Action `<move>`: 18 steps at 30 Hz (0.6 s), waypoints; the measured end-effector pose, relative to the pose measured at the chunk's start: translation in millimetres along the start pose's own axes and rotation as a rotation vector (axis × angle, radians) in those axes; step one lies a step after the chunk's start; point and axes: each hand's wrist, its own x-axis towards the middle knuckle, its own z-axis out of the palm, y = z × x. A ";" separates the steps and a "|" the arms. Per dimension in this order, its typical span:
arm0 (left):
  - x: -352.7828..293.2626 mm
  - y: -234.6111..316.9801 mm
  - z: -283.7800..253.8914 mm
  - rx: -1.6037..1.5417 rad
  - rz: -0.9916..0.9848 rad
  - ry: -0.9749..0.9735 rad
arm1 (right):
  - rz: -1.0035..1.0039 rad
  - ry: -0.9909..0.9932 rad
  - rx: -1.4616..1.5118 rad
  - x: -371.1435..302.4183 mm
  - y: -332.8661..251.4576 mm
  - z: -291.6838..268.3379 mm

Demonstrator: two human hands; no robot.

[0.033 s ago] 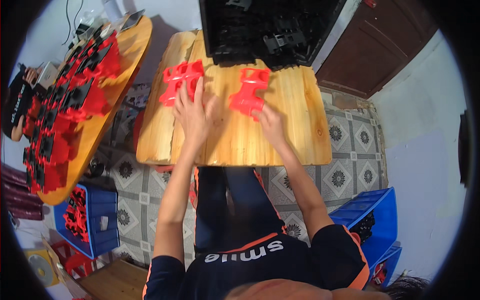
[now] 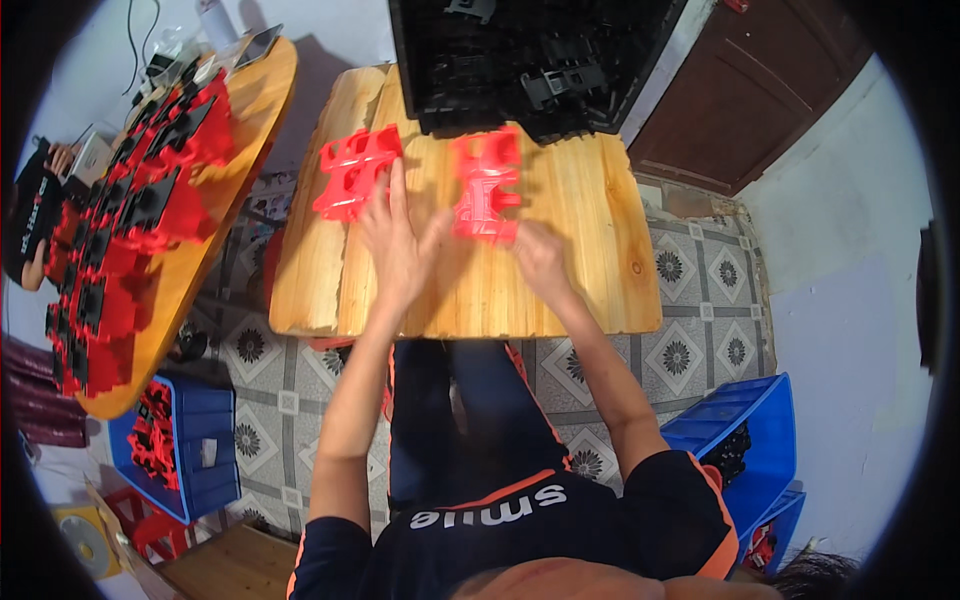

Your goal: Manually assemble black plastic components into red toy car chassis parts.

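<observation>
Pinching the right red part (image 2: 484,195) near mid-table by its near corner, seemingly to leave most of it free, my right grip (image 2: 541,258) is narrow; my left grip (image 2: 398,246) is spread (contact unclear) at the left red part (image 2: 350,185), toward the far left corner of the table (image 2: 590,270).

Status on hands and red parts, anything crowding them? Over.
Left hand open, overlapping left red plastic part. Right hand at near end of right red plastic part, blurred, grip unclear. Black bin close beyond.
</observation>
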 end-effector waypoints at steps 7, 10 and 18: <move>-28.1 28.7 -14.3 -1.468 -0.859 -0.179 | 0.097 -0.062 0.302 92.0 3.8 -51.8; -53.6 27.2 -29.5 -1.502 -0.908 -0.244 | -0.083 0.556 -0.850 176.2 80.3 -75.2; -143.4 -9.0 -88.6 -1.706 -0.933 -0.021 | 0.275 0.225 0.180 94.2 29.8 -32.9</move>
